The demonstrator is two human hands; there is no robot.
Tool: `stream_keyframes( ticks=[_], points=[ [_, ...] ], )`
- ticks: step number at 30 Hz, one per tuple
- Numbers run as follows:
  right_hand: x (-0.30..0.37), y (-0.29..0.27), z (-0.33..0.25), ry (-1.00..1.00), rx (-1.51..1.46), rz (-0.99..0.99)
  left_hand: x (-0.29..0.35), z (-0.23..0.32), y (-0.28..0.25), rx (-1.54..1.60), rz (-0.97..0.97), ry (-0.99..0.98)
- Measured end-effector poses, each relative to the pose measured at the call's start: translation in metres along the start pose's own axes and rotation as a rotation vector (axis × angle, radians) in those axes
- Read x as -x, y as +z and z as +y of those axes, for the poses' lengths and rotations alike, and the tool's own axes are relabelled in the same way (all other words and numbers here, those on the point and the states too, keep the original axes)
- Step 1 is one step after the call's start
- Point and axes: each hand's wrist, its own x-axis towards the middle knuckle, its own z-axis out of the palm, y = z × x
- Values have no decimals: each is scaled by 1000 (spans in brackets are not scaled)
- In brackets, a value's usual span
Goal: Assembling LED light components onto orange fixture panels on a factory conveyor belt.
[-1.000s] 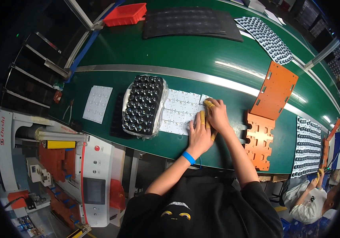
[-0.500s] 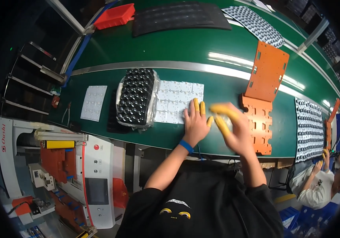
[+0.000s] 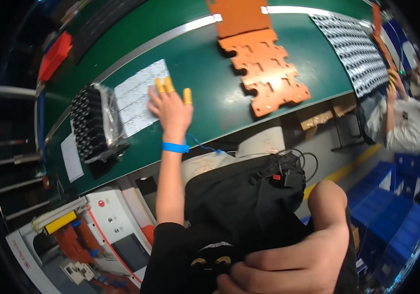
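Note:
My left hand [image 3: 172, 109] rests with spread fingers on the right edge of a white sheet of circuit boards [image 3: 139, 98]. Yellow finger cots cover its thumb and two fingers, and a blue wrist strap [image 3: 175, 147] with a cord circles the wrist. My right hand [image 3: 300, 250] is raised close in front of my body at the lower right, away from the table. Its fingers are curled; whatever they may hold is hidden. Left of the sheet stands a stack of black dimpled trays [image 3: 90, 125] in clear plastic wrap.
An orange slotted plate [image 3: 266, 68] lies right of the sheet. Beyond are a black-and-white dotted panel [image 3: 349, 51] and a co-worker [image 3: 401, 115]. A smaller white sheet [image 3: 72, 157], a red bin [image 3: 57, 55] and a white machine [image 3: 117, 220] are at left. Blue crates [image 3: 386, 196] stand lower right.
My right hand has left the table beside the sheet and come up close to my body. My left hand stays on the sheet. The whole view has turned and shifted.

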Motion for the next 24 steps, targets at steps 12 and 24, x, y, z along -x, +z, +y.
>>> stream_keyframes(
  ticks=[12,24],
  points=[
    [-111,-135,-69,-1341,2055,-122,7,3,2,15,61,57],
    [-42,-261,-160,-1420,1154,571,1,5,-5,147,153,70]
  ],
)
